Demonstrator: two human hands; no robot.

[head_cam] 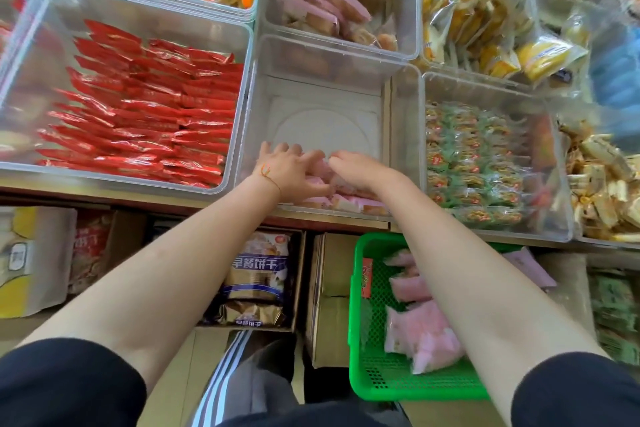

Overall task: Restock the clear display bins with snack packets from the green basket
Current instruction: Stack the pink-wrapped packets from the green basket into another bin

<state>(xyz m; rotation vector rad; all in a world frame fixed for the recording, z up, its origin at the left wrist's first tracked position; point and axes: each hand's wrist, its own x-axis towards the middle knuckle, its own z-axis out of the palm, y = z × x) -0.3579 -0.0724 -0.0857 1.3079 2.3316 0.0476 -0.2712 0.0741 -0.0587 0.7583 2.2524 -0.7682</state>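
The middle clear bin has a mostly bare floor, with a row of pink snack packets along its near wall. Both my hands reach into that near end. My left hand holds pink packets between its thumb and curled fingers. Close beside it, my right hand curls down over the same bunch, its fingertips hidden. Below the shelf, under my right forearm, the green basket holds several more pink packets.
A bin of red packets stands to the left and a bin of green packets to the right. Further back is a bin with pink cakes. Cardboard boxes and bagged goods sit under the shelf.
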